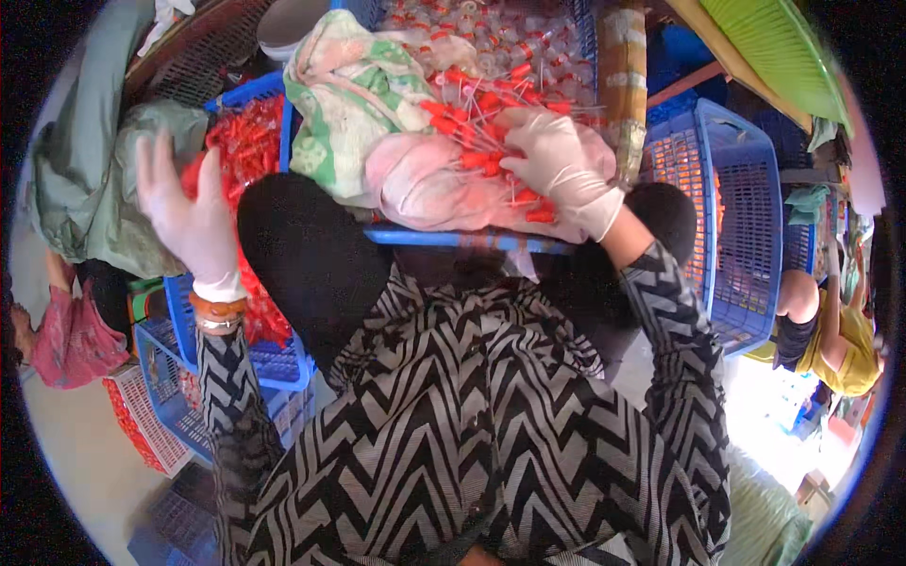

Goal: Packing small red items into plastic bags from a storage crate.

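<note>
My left hand [189,212], in a white glove, is raised with its fingers spread and nothing in it. It hovers at the edge of a blue basket [300,370] of small red pieces [250,141]. My right hand [559,162], gloved too, has its fingers curled down on a pile of red-capped droppers [477,123] with thin clear stems. What its fingertips hold, if anything, is hidden. The droppers lie on a pinkish cloth [425,184] in front of me. Beside it is a bunched white and green cloth [349,94]. Behind the pile are many small clear bottles [500,38].
A tall blue basket [746,226] stands to my right, and a taped cardboard edge [621,85] borders the bottles. Grey-green sheeting [123,189] hangs over the left side. A white crate [151,424] sits lower left. A person in yellow [845,349] is at the far right.
</note>
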`<move>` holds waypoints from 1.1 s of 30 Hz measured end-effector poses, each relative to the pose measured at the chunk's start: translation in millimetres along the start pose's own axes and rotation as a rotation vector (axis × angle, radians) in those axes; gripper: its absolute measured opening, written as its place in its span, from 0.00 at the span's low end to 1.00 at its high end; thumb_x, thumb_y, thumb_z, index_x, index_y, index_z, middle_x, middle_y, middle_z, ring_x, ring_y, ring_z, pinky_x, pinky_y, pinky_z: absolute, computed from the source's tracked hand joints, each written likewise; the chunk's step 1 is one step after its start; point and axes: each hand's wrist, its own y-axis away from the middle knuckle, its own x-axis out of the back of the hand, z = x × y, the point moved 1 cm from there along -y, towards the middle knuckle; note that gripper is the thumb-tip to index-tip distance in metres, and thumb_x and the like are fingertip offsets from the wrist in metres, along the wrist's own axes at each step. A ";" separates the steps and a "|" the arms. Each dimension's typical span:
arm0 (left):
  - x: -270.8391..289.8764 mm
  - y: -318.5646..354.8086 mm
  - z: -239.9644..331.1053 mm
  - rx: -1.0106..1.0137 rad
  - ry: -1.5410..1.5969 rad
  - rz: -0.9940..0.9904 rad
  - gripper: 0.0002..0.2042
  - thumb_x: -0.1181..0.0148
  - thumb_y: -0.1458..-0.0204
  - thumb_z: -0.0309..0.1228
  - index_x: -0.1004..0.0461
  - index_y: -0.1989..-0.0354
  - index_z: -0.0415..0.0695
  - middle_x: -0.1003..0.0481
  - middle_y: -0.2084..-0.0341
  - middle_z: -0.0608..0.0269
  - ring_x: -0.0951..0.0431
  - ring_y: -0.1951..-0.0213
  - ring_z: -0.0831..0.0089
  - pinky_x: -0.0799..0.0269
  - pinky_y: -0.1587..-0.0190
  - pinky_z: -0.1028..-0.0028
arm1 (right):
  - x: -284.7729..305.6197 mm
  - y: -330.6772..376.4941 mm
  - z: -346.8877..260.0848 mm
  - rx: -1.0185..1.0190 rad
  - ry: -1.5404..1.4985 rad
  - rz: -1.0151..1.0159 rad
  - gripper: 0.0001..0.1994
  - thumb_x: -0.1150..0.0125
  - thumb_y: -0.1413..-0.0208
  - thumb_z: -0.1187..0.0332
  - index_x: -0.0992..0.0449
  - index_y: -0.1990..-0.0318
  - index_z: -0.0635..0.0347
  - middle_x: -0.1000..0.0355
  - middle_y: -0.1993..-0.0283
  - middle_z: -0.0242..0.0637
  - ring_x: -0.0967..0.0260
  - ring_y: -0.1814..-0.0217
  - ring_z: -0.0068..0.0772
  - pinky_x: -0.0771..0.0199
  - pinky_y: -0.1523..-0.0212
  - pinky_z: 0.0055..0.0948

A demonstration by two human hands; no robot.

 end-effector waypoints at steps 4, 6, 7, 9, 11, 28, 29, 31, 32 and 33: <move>-56.6 -4.2 54.6 -0.105 0.387 -0.317 0.13 0.41 0.51 0.26 0.25 0.55 0.42 0.29 0.50 0.55 0.30 0.47 0.64 0.39 0.44 0.71 | -2.1 14.2 7.3 -0.081 -0.112 0.015 0.10 0.34 0.63 0.67 0.23 0.71 0.61 0.26 0.59 0.39 0.29 0.58 0.43 0.30 0.58 0.38; -81.4 -20.0 74.2 -0.103 0.468 -0.480 0.12 0.42 0.51 0.31 0.23 0.59 0.42 0.26 0.56 0.54 0.27 0.53 0.63 0.34 0.49 0.70 | 8.5 2.3 -3.0 -0.095 -0.269 0.093 0.09 0.35 0.61 0.69 0.23 0.71 0.62 0.26 0.59 0.38 0.28 0.59 0.43 0.30 0.59 0.37; -108.2 -21.5 79.3 -0.256 0.482 -0.463 0.12 0.46 0.51 0.33 0.24 0.63 0.40 0.25 0.61 0.54 0.27 0.55 0.57 0.34 0.50 0.65 | 14.1 2.0 -8.5 -0.201 -0.485 0.066 0.08 0.36 0.58 0.70 0.24 0.70 0.62 0.26 0.57 0.38 0.28 0.58 0.41 0.29 0.58 0.34; -173.8 -28.4 119.8 -0.341 0.543 -0.577 0.11 0.51 0.50 0.34 0.24 0.66 0.43 0.24 0.65 0.51 0.26 0.60 0.54 0.31 0.55 0.61 | 44.0 13.3 -0.4 -0.429 -0.800 -0.011 0.09 0.41 0.49 0.71 0.25 0.62 0.64 0.27 0.51 0.40 0.27 0.53 0.33 0.29 0.55 0.29; -218.8 -22.0 149.8 -0.279 0.412 -0.840 0.12 0.51 0.51 0.35 0.24 0.66 0.44 0.25 0.65 0.49 0.26 0.58 0.53 0.31 0.54 0.59 | 47.3 9.2 9.7 -0.553 -1.196 0.010 0.10 0.43 0.48 0.71 0.26 0.59 0.65 0.28 0.49 0.42 0.27 0.53 0.33 0.29 0.54 0.29; -269.8 -5.7 174.4 -0.186 0.323 -1.083 0.16 0.37 0.61 0.37 0.22 0.65 0.40 0.23 0.68 0.49 0.22 0.64 0.61 0.28 0.60 0.68 | 65.6 5.1 31.1 -0.877 -1.720 0.321 0.13 0.54 0.39 0.65 0.25 0.55 0.60 0.26 0.68 0.32 0.40 0.79 0.16 0.45 0.82 0.13; -259.1 -5.7 155.2 -0.048 0.605 -1.156 0.15 0.39 0.59 0.34 0.23 0.64 0.39 0.23 0.68 0.53 0.22 0.64 0.66 0.29 0.60 0.71 | 66.2 -4.3 22.4 -0.898 -1.685 0.305 0.13 0.51 0.40 0.62 0.25 0.56 0.59 0.26 0.69 0.32 0.40 0.80 0.17 0.46 0.83 0.15; -233.5 -5.6 145.8 0.088 0.909 -1.214 0.14 0.40 0.56 0.31 0.24 0.62 0.38 0.23 0.68 0.57 0.23 0.65 0.70 0.29 0.60 0.74 | 58.7 -16.2 14.8 -0.960 -1.461 0.274 0.14 0.49 0.41 0.60 0.25 0.57 0.59 0.26 0.71 0.32 0.41 0.81 0.17 0.46 0.84 0.15; -216.3 -4.7 164.4 0.217 1.065 -1.327 0.14 0.42 0.54 0.29 0.25 0.59 0.36 0.24 0.68 0.60 0.24 0.64 0.74 0.31 0.60 0.76 | 49.5 -8.2 25.5 -1.057 -1.216 0.268 0.14 0.47 0.41 0.58 0.25 0.57 0.59 0.26 0.72 0.32 0.41 0.82 0.17 0.47 0.85 0.16; -187.2 -15.9 169.4 0.351 1.187 -1.397 0.14 0.44 0.52 0.27 0.26 0.57 0.35 0.24 0.67 0.64 0.26 0.64 0.78 0.32 0.59 0.78 | 49.8 -11.0 27.1 -1.062 -1.197 0.205 0.15 0.45 0.43 0.56 0.25 0.58 0.58 0.27 0.74 0.33 0.41 0.84 0.18 0.46 0.86 0.17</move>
